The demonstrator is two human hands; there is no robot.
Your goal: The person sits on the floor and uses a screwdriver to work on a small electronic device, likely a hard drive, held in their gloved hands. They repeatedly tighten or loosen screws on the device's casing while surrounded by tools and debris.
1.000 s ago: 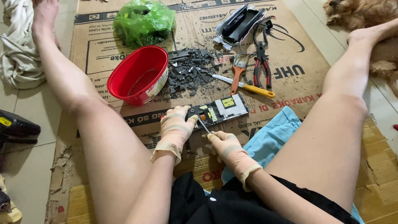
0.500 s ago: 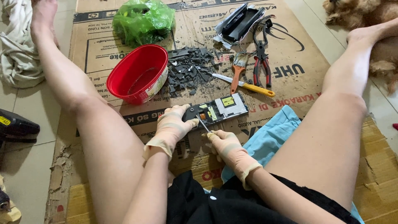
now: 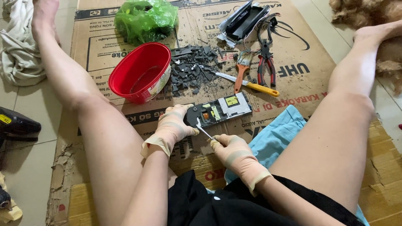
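I sit on flattened cardboard (image 3: 293, 54) with legs spread. My gloved left hand (image 3: 173, 125) grips the left end of a small electronic device (image 3: 220, 111), a dark opened unit with a circuit board, a yellow part and a grey panel showing. My gloved right hand (image 3: 230, 150) holds a thin metal tool (image 3: 204, 132) whose tip points into the device's near left edge.
A red plastic bowl (image 3: 140, 73) lies tilted beside a pile of dark plastic fragments (image 3: 190, 71). Behind lie a green bag (image 3: 144, 19), red-handled pliers (image 3: 266, 62), a paintbrush (image 3: 239, 77), a yellow-handled knife (image 3: 251, 85) and a black casing (image 3: 245, 19). Blue cloth (image 3: 276, 138) at right.
My left hand has shifted slightly on the device's left end. The right hand keeps the tool at the device's edge; little else has moved.
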